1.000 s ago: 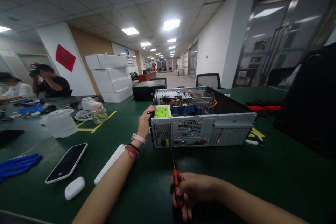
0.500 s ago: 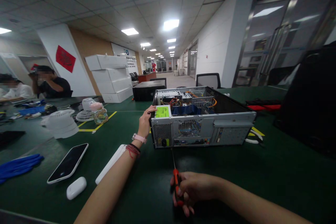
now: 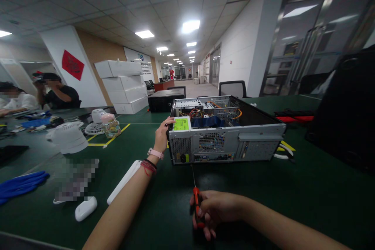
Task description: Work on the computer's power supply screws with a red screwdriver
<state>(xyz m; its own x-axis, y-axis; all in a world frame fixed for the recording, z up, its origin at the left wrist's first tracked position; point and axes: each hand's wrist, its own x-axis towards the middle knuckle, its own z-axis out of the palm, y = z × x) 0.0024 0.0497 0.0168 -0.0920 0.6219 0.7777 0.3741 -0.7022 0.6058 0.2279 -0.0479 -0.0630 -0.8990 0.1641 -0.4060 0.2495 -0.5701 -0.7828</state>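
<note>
An open computer case (image 3: pixel 216 144) lies on its side on the green table, its back panel facing me. Wires show inside, and a power supply with a yellow-green label (image 3: pixel 181 124) sits in the near left corner. At that corner my left hand (image 3: pixel 163 134) grips the case, fingers over its top edge. Lower down, my right hand (image 3: pixel 215 211) is closed around a red and black screwdriver (image 3: pixel 198 207). Its thin shaft points away from me to the bottom edge of the back panel, below the power supply. Whether the tip sits in a screw is too small to tell.
Left of my forearm lie a long white object (image 3: pixel 124 181), a white earbud case (image 3: pixel 86 208), a blurred-out phone and blue gloves (image 3: pixel 22 185). Farther back are a small fan (image 3: pixel 96 122), a jar (image 3: pixel 111 127) and stacked white boxes (image 3: pixel 124 86). A black panel (image 3: pixel 345 113) stands right. Two people sit far left.
Both hands, the screwdriver and the case stay nearly in place. The phone's screen, dark before, is now covered by blurred blocks.
</note>
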